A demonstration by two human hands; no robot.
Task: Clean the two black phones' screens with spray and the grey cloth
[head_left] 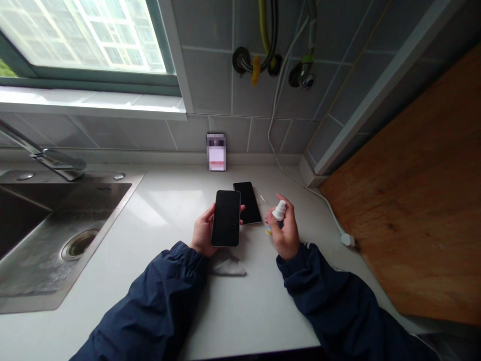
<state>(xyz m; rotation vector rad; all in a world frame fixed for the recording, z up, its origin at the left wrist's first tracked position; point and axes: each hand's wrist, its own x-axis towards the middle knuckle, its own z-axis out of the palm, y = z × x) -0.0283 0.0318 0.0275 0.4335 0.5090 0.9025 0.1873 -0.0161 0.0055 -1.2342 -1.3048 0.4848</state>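
My left hand (203, 231) is closed around a black smartphone (226, 218), its dark screen turned up with small droplets along the right side. To the right, my right hand (287, 229) grips a small spray bottle (279, 210) with a white nozzle; most of its body is hidden by the fingers. Behind the held phone, a second black flat device (250, 203) lies on the counter, partly covered by it. Below the phone, a grey cloth (230, 265) rests on the counter close to my left wrist.
A phone with a lit, blurred screen (216, 152) leans against the tiled wall. At left is a steel sink (140, 181) with a faucet (60, 163). A white cable (271, 135) runs down to a plug (347, 239) beside the wooden panel (421, 200) at right.
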